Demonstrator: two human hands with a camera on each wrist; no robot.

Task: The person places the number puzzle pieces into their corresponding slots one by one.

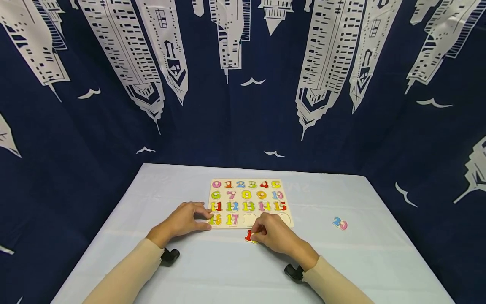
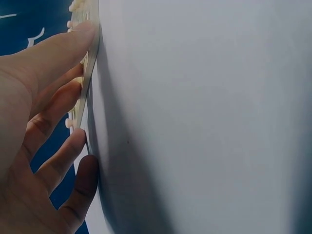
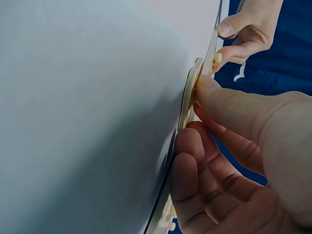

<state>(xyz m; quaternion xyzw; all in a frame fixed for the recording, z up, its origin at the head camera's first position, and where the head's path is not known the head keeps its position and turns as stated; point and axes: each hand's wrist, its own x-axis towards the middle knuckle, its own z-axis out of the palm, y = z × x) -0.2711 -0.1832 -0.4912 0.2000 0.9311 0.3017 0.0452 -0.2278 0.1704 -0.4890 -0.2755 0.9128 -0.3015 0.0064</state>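
A pale wooden number puzzle board (image 1: 247, 228) lies on the table, its rows filled with coloured number pieces from 0 to 17. My left hand (image 1: 184, 221) rests at the board's lower left edge, thumb and fingertips touching its side with the fingers spread loosely. Below the board's front edge, my right hand (image 1: 279, 236) pinches a number piece (image 1: 248, 236) with a red 1 and a yellow second digit, which is mostly covered by the fingers. In the right wrist view this piece (image 3: 187, 97) stands tilted between thumb and fingers, close to the board.
In the bottom row a bare recess (image 1: 249, 219) shows right of the 17, and another (image 1: 285, 219) sits at the right corner, partly behind my right hand. A blue and pink 20 piece (image 1: 340, 223) lies on the white table (image 1: 212, 270) to the right. Dark patterned cloth (image 1: 235, 122) hangs behind.
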